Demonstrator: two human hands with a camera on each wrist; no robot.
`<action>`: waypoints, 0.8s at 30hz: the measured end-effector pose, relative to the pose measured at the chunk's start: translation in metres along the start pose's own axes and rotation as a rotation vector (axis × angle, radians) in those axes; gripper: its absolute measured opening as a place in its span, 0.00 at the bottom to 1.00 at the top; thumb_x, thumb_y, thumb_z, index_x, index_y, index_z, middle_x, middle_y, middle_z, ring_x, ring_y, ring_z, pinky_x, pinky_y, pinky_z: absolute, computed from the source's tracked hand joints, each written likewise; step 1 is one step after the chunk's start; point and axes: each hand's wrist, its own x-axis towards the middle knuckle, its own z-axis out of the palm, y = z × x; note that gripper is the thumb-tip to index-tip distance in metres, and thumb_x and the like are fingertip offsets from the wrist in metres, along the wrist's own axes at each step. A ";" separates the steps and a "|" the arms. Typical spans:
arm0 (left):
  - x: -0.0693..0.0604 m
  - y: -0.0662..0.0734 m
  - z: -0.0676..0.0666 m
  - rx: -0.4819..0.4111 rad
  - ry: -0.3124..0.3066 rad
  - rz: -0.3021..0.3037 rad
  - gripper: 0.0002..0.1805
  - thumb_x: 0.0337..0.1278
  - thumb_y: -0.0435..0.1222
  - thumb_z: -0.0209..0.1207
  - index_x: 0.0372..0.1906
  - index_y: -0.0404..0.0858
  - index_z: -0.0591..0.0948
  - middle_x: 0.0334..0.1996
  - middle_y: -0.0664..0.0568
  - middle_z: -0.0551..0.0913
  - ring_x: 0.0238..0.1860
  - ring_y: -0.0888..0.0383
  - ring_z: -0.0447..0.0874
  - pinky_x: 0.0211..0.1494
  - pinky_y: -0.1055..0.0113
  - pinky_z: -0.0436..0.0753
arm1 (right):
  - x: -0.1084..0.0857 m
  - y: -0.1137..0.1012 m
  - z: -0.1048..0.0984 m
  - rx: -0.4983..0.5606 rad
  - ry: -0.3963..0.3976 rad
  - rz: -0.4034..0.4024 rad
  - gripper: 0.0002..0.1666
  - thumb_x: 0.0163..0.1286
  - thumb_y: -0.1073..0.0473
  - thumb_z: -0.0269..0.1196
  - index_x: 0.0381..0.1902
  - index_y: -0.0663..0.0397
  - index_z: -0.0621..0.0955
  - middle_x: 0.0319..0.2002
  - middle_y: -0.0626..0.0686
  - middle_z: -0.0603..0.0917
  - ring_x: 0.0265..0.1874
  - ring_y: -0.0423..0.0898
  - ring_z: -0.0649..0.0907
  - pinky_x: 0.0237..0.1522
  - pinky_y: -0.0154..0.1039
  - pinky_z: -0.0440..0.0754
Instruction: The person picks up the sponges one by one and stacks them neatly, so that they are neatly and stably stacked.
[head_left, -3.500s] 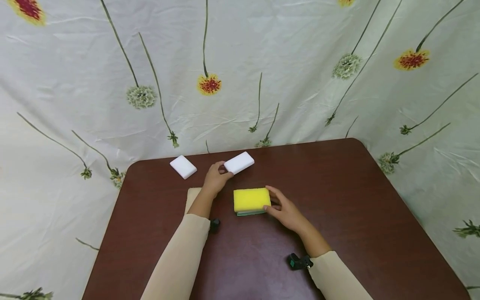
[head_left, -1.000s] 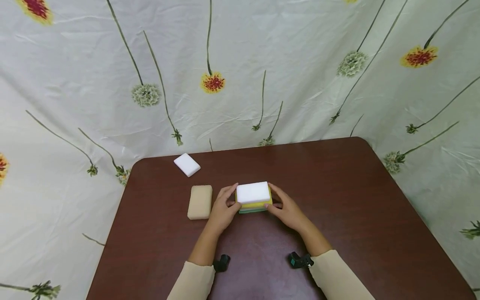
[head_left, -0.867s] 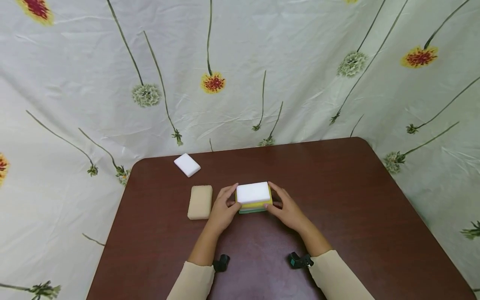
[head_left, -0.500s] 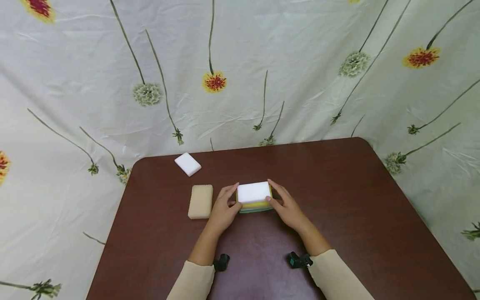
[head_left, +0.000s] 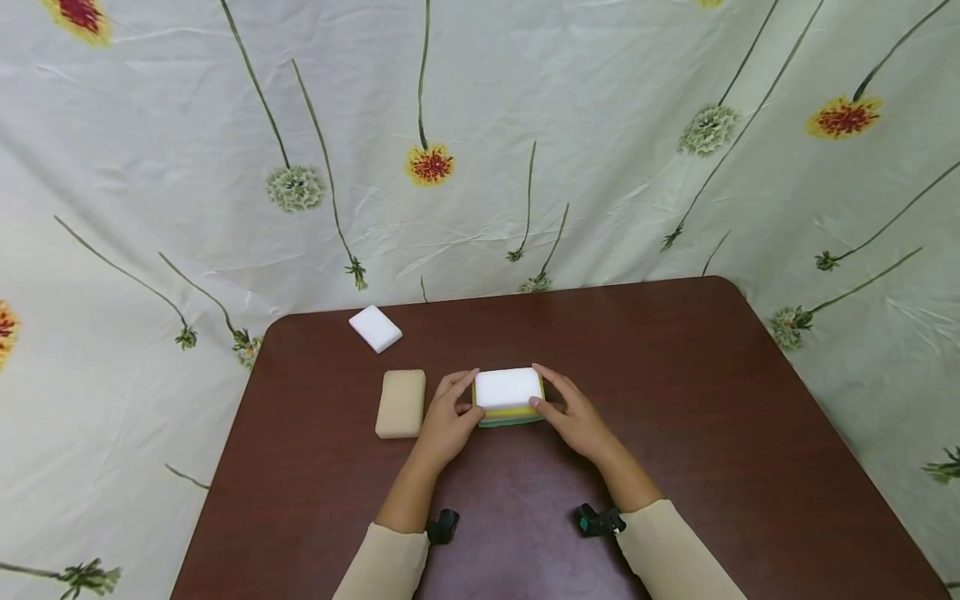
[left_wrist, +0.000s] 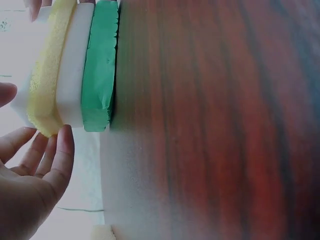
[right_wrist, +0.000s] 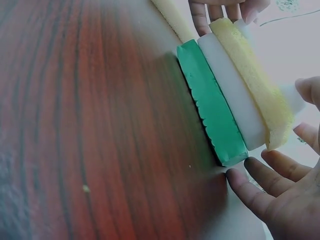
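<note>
A stack of blocks stands mid-table between both hands. At its bottom lies a green block (left_wrist: 100,70), then a white block (left_wrist: 73,75), a yellow sponge (left_wrist: 49,82) and on top a white sponge (head_left: 507,388). My left hand (head_left: 447,422) holds the left end of the upper layers, thumb at the near corner, fingertips against the yellow sponge's end. At the opposite end, my right hand (head_left: 576,417) holds the white sponge's corners between thumb and forefinger; its other fingers extend down beside the lower layers.
Left of the left hand lies a beige sponge (head_left: 401,404). Another white sponge (head_left: 376,329) sits near the far edge of the brown table (head_left: 720,417). A flowered curtain (head_left: 600,100) hangs behind and at the sides.
My left hand has brought the white sponge from the table's far side onto the yellow sponge. My right hand stays at the stack's right end, its thumb shifting slightly upward.
</note>
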 end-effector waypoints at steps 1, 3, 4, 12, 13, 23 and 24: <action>0.000 0.000 0.000 0.000 -0.001 0.003 0.36 0.59 0.32 0.58 0.76 0.43 0.68 0.71 0.50 0.66 0.48 0.50 0.82 0.51 0.62 0.81 | 0.000 0.000 0.000 0.006 -0.003 0.003 0.35 0.75 0.51 0.62 0.76 0.38 0.66 0.76 0.57 0.63 0.69 0.58 0.73 0.59 0.46 0.81; -0.001 0.000 0.000 -0.002 -0.005 0.003 0.37 0.60 0.32 0.58 0.76 0.44 0.67 0.71 0.49 0.65 0.48 0.51 0.82 0.51 0.62 0.81 | 0.000 0.000 -0.001 0.013 -0.007 -0.001 0.35 0.75 0.51 0.62 0.76 0.37 0.66 0.76 0.57 0.63 0.69 0.58 0.73 0.60 0.47 0.81; -0.001 0.000 0.000 -0.004 -0.008 0.002 0.37 0.60 0.32 0.59 0.76 0.44 0.67 0.72 0.49 0.65 0.48 0.51 0.82 0.51 0.62 0.81 | 0.000 0.000 -0.001 0.014 -0.007 0.003 0.35 0.75 0.51 0.62 0.76 0.38 0.66 0.76 0.57 0.62 0.69 0.58 0.73 0.60 0.48 0.81; -0.002 -0.001 -0.009 -0.055 -0.032 -0.032 0.39 0.62 0.35 0.64 0.77 0.47 0.65 0.73 0.49 0.63 0.65 0.47 0.74 0.60 0.54 0.81 | -0.005 -0.024 -0.005 -0.018 -0.027 0.008 0.35 0.76 0.58 0.61 0.77 0.49 0.65 0.75 0.64 0.62 0.66 0.62 0.75 0.59 0.49 0.82; -0.003 -0.001 -0.011 -0.058 -0.030 -0.036 0.38 0.62 0.36 0.64 0.77 0.47 0.65 0.73 0.50 0.63 0.66 0.47 0.73 0.61 0.54 0.81 | -0.003 -0.019 -0.004 -0.018 -0.025 0.012 0.35 0.76 0.58 0.61 0.77 0.48 0.65 0.75 0.63 0.62 0.65 0.61 0.76 0.59 0.48 0.82; -0.017 0.002 -0.031 -0.140 0.182 -0.052 0.30 0.65 0.33 0.61 0.71 0.48 0.71 0.65 0.48 0.72 0.68 0.51 0.71 0.64 0.53 0.75 | 0.003 0.001 -0.003 -0.005 -0.001 -0.018 0.35 0.73 0.53 0.64 0.75 0.42 0.67 0.74 0.59 0.65 0.62 0.58 0.79 0.57 0.45 0.83; -0.018 0.001 -0.033 -0.152 0.214 -0.060 0.29 0.65 0.33 0.60 0.71 0.48 0.72 0.65 0.49 0.72 0.67 0.51 0.72 0.64 0.53 0.74 | 0.002 0.001 -0.003 -0.007 -0.001 -0.018 0.35 0.73 0.53 0.64 0.75 0.40 0.68 0.74 0.58 0.65 0.62 0.58 0.79 0.57 0.44 0.83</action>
